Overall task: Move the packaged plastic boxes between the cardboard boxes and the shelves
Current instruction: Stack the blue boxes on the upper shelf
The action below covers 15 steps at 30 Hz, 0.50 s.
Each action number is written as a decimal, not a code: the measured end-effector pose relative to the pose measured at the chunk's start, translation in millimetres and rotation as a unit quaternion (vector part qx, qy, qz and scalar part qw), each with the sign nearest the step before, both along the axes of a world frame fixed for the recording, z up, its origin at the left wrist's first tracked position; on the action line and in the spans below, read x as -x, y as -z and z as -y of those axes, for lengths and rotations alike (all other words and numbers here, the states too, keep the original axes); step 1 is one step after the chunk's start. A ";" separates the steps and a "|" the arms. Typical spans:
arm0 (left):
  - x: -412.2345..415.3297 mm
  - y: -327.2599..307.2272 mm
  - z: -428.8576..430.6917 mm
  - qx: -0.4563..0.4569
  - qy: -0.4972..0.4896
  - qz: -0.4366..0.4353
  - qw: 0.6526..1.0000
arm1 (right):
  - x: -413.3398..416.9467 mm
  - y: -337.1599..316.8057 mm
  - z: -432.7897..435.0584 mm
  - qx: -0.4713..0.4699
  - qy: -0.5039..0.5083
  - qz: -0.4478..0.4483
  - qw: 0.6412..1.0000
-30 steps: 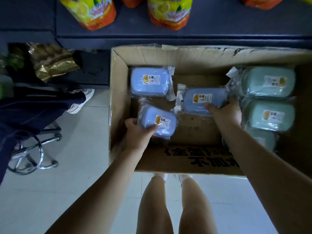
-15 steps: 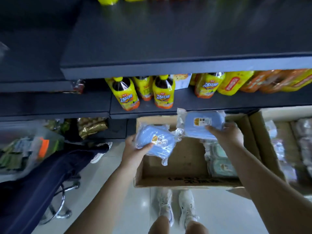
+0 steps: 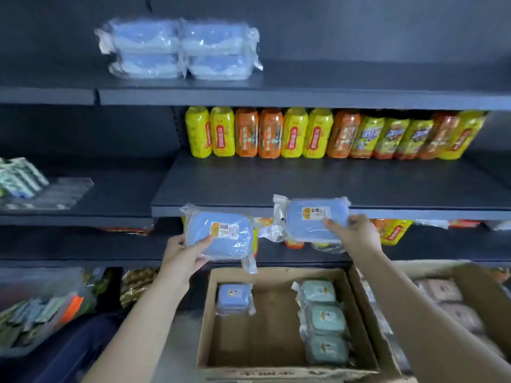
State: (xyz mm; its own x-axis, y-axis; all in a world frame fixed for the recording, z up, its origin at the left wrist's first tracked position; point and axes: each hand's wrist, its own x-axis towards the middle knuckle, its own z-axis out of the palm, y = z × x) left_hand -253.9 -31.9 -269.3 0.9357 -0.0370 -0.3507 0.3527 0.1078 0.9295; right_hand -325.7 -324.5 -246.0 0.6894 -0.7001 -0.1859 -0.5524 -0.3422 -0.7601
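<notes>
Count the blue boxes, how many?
7: a stack of four on the top shelf, one in the left hand, one in the right hand, one in the cardboard box; more may hide behind.

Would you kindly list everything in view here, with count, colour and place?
shelves: several tiers, dark grey, ahead
shelf boxes: four, blue, top tier, stacked two by two
bottles: about twelve, yellow and orange, row on middle tier
packets: several, green-white, left tier
carton: one, brown, on floor
carton box: one, blue, carton's far left corner
green boxes: three, green, row along carton's right side
second carton: one, brown, right of carton; contents blurred
left-held box: one, blue, raised above carton
right-held box: one, blue, raised before shelf edge
left hand: grips left-held box
right hand: grips right-held box
</notes>
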 end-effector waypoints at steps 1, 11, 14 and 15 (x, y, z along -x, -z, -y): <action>6.0 -15.6 -1.2 0.005 -0.005 0.018 1.000 | 6.8 -15.7 -0.8 0.005 -0.006 0.018 1.000; 33.5 -148.2 -28.2 0.029 -0.064 0.161 0.985 | 31.6 -145.3 -29.4 -0.007 -0.029 0.159 0.987; 27.8 -180.3 -37.8 0.038 -0.079 0.196 0.977 | 24.9 -177.2 -39.9 0.010 -0.033 0.175 0.984; 23.3 -189.4 -40.4 0.038 -0.084 0.205 0.974 | 20.6 -185.8 -42.8 0.016 -0.038 0.179 0.983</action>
State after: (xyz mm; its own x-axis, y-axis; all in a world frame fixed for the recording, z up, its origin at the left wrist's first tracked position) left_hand -277.2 8.5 -79.8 0.9917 0.1179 0.0507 -0.0744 0.2069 0.9755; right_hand -346.3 -281.7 -60.2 0.7569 -0.6458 0.1004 -0.2231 -0.3997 -0.8891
